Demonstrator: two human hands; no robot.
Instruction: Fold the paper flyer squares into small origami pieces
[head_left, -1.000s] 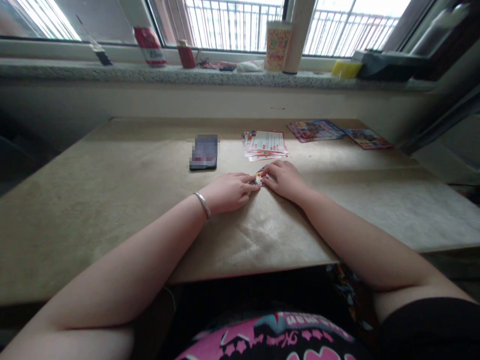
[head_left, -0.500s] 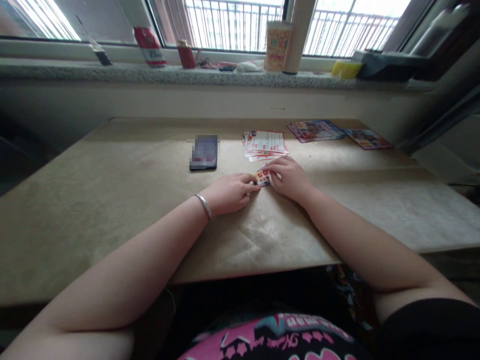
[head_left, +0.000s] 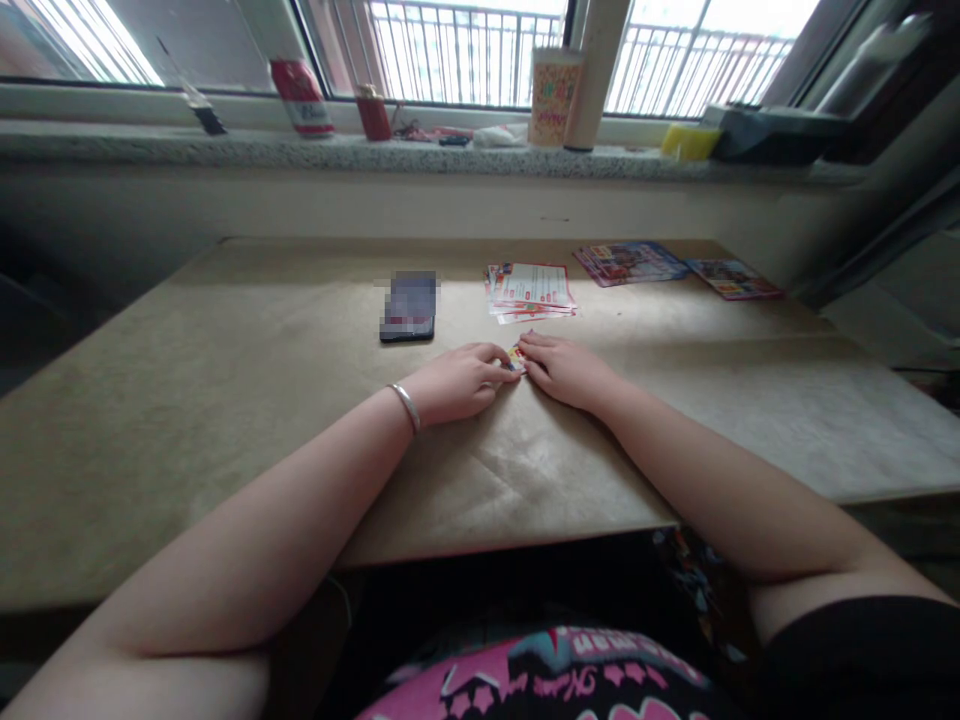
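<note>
A small piece of printed paper, yellow, red and white, lies on the table between my hands and looks folded. My left hand, with a silver bangle at the wrist, has its thumb and fingers closed on the paper's left edge. Over the right part of the paper rests my right hand, its fingers stretched out flat and covering much of the print. Just beyond the hands is a loose stack of printed leaflets, white with red borders.
A dark phone lies left of the leaflets. Colourful flyers and another flyer pile are at the back right of the table. On the windowsill stand a red can, a red jar and a patterned cup.
My right hand has gone from pinching the paper to lying flat across it, shifting slightly left. Less of the print shows now. My left hand has stayed nearly still.
</note>
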